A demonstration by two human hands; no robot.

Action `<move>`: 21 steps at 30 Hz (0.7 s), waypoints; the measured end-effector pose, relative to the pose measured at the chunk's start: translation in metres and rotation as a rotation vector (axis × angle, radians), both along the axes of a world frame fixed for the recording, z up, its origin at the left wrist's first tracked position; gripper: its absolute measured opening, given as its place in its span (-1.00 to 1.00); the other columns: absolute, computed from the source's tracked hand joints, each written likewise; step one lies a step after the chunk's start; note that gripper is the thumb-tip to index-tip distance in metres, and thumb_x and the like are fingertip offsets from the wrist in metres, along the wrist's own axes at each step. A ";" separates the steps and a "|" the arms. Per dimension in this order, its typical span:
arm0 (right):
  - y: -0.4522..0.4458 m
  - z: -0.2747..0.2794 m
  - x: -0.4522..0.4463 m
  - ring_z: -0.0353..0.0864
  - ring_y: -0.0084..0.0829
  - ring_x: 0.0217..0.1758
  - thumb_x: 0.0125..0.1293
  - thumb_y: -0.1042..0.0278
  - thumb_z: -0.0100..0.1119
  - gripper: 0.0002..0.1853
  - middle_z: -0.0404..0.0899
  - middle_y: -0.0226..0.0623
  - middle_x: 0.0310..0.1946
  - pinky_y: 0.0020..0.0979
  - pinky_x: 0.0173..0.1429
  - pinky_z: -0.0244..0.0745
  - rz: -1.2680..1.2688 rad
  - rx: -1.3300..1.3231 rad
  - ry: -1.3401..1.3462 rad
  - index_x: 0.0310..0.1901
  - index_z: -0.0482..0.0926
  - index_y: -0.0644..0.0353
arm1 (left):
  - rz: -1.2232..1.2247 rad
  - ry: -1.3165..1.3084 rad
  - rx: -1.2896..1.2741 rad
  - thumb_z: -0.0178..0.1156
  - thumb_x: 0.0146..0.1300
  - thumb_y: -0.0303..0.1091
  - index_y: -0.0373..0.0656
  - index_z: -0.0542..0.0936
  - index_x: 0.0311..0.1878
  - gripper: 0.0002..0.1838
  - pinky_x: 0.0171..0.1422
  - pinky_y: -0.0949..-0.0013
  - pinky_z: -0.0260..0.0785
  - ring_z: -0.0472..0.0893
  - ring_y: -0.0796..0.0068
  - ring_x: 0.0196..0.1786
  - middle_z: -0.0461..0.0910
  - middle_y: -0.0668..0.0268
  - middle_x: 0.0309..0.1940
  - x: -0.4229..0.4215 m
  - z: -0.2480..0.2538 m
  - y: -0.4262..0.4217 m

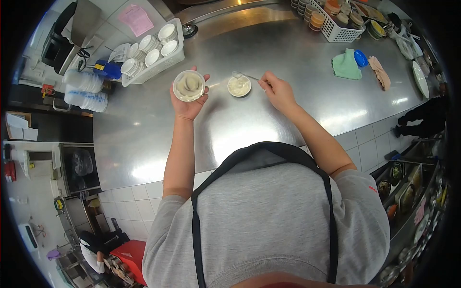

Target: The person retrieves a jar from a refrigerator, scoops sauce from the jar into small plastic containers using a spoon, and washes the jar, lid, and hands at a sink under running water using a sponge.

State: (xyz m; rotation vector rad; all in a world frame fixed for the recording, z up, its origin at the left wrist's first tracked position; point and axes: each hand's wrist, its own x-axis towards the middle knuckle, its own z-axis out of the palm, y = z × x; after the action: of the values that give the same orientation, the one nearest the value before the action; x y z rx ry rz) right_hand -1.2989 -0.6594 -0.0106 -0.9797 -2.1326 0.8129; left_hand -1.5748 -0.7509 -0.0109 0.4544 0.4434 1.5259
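Note:
My left hand [191, 106] holds up a round white tub [188, 86] with a pale creamy substance inside, its fingers wrapped round the sides. To the right, a small white bowl [239, 86] filled with white creamy food rests on the steel counter. My right hand [277, 91] pinches the handle of a metal spoon [248, 76], whose head is at the upper rim of the small bowl. Whether the spoon touches the food cannot be told.
A white basket of stacked small dishes [165, 64] stands at the upper left of the steel counter [230, 125]. At the upper right are a basket of containers [336, 32], a green cloth [346, 65], a blue lid [360, 58] and a pinkish cloth [379, 73]. Another person [91, 252] is at the lower left.

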 end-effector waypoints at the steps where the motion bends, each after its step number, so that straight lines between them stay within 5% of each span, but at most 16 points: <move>1: 0.001 -0.003 0.000 0.45 -0.30 -0.56 0.28 0.26 0.07 -0.82 0.46 -0.28 -0.61 -0.31 -0.43 0.29 -0.022 -0.085 0.053 -0.36 0.37 0.15 | -0.007 0.011 -0.009 -0.17 0.16 0.26 -0.01 0.25 0.30 -0.27 -0.33 0.33 0.45 0.54 0.20 -0.25 0.39 -0.07 0.08 0.000 0.000 0.001; 7: 0.009 -0.018 0.000 0.30 -0.58 -0.55 0.30 0.25 0.09 -0.80 0.41 -0.43 -0.62 -0.49 -0.41 0.22 -0.017 -0.271 0.300 -0.37 0.37 0.18 | 0.008 0.074 -0.065 -0.16 0.19 0.25 0.00 0.26 0.29 -0.29 -0.29 0.35 0.46 0.54 0.23 -0.17 0.40 -0.03 0.09 0.009 -0.003 0.002; 21: 0.011 -0.014 0.001 0.27 -0.67 -0.49 0.30 0.29 0.10 -0.81 0.40 -0.50 -0.58 -0.57 -0.35 0.20 0.012 -0.336 0.319 -0.38 0.38 0.19 | 0.138 0.058 -0.171 -0.15 0.26 0.23 -0.09 0.31 0.20 -0.36 -0.12 0.28 0.44 0.47 0.26 0.06 0.41 0.21 0.10 -0.010 -0.043 -0.015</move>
State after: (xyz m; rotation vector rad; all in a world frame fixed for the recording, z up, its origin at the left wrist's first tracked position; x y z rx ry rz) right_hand -1.2981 -0.6485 -0.0245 -0.9280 -1.7645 1.2715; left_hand -1.5845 -0.7660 -0.0539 0.3401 0.6560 1.5946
